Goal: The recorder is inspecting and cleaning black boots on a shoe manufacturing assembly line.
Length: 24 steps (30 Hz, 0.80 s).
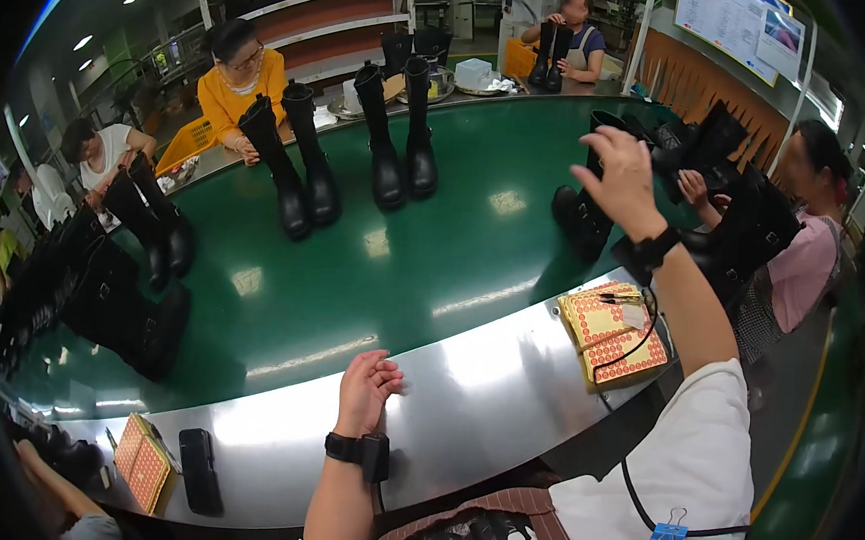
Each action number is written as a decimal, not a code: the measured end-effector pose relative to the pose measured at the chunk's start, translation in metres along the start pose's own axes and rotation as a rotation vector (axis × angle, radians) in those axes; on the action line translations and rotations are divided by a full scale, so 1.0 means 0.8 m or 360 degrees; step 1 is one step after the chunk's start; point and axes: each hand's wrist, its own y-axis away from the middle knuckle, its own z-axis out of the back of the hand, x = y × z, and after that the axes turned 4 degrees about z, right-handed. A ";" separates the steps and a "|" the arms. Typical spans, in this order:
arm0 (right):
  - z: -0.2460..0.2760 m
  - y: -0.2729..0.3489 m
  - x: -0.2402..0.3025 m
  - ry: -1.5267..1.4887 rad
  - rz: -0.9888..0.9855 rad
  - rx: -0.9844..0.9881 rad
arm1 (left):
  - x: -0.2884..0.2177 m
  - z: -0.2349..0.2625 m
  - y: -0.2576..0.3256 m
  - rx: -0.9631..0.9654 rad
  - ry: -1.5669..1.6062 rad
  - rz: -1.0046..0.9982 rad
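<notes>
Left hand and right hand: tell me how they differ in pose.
The left hand rests low on the metal ledge, fingers curled, holding nothing. The right hand is raised over the green belt, gripping the top of a black boot. Both wrists wear a black band.

We count two pairs of tall black boots (300, 160) standing upright on the green belt (352, 274), four boots in all. We see two stacks of red-dotted sticker sheets (614, 333) on the metal edge, one black case (200, 469), and four other people around the belt. More boots crowd the left side; we cannot count those.
</notes>
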 end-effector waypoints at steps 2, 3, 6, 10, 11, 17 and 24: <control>0.012 0.031 0.070 -0.0548 0.0259 0.0108 | 0.000 0.000 -0.004 0.0009 -0.0017 0.0012; 0.017 0.053 0.109 -0.0811 0.0290 0.0225 | 0.000 0.000 -0.006 -0.0024 -0.0054 0.0032; 0.021 0.119 0.218 -0.1523 0.0147 0.0570 | 0.001 0.002 -0.009 0.0018 -0.0046 0.0024; -0.006 0.176 0.301 -0.1819 -0.0098 0.1028 | 0.002 0.007 -0.009 0.0098 0.0014 0.0028; -0.014 0.185 0.310 -0.1850 -0.0139 0.1109 | 0.002 0.008 -0.010 0.0096 0.0021 0.0039; -0.057 0.204 0.310 -0.2230 -0.0450 0.1565 | 0.002 0.008 -0.013 0.0064 -0.0020 0.0072; -0.011 0.132 0.192 -0.1114 0.0060 0.0538 | 0.002 -0.002 -0.010 0.0036 -0.0023 0.0066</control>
